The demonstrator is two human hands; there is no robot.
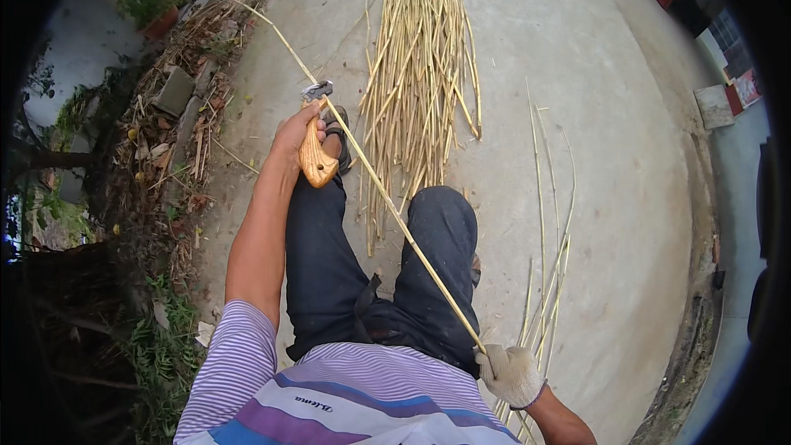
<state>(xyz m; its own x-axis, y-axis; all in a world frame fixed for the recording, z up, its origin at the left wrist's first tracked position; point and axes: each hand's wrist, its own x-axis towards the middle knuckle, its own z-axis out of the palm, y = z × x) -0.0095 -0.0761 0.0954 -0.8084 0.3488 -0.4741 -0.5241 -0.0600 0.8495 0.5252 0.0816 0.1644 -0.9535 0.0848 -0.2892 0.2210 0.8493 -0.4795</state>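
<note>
In the head view, taking the big pile of canes [424, 41] as landmark, the left hand [295, 132], bare, is to the left of the pile's near end, its fingers closed round a wooden-handled tool [316, 163]; the right hand [509, 373], in a pale knitted glove, is nearer the body than the pile and off to its right, curled shut round the near end of the held cane [441, 283]. That cane slants from beyond the tool, left of the pile, through or against the small metal head [316, 91], then past the pile's near end and over the thighs to the glove; exactly how the metal grips it is too small to tell. The step looks like working the cane along the metal head; doing it well probably calls for a steady tool, a straight, even pull, and bare fingers kept clear of the metal. Counted: one tool, one glove, one cane held; roughly five or six loose canes [540, 189] right of the pile, overlapping too much to be sure; one potted plant [144, 2] far left of the pile; the pile itself is beyond counting.
</note>
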